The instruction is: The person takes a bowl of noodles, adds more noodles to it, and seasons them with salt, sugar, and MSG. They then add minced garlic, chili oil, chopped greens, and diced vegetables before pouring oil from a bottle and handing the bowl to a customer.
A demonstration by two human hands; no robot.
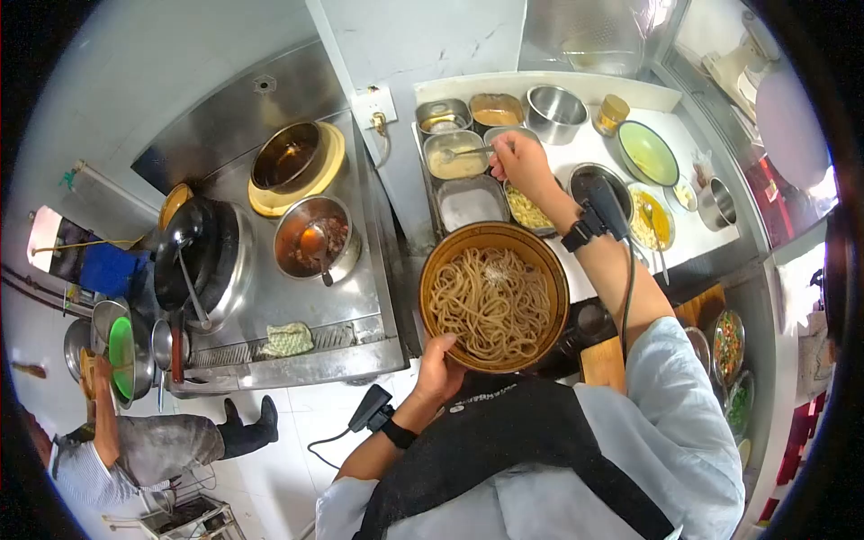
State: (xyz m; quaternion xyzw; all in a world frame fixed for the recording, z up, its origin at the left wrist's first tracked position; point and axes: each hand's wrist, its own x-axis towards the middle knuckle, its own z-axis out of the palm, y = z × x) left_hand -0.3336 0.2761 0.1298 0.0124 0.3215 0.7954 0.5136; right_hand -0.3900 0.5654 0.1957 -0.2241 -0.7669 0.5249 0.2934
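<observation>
0 legible txt; apron point(504, 432) lettering point(486, 394) too sm. to read.

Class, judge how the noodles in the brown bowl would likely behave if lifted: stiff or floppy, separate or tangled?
The noodles would probably droop, since the strands bend into loose loops. Many cross over one another, so they'd likely rise as a tangled clump. Some might slip back into the bowl, as they lie in an unbound heap.

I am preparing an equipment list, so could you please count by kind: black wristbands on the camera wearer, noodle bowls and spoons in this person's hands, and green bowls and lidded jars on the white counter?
Black wristbands: 2
Noodle bowl: 1
Held spoon: 1
Green bowl: 1
Lidded jar: 1
Total: 6
</observation>
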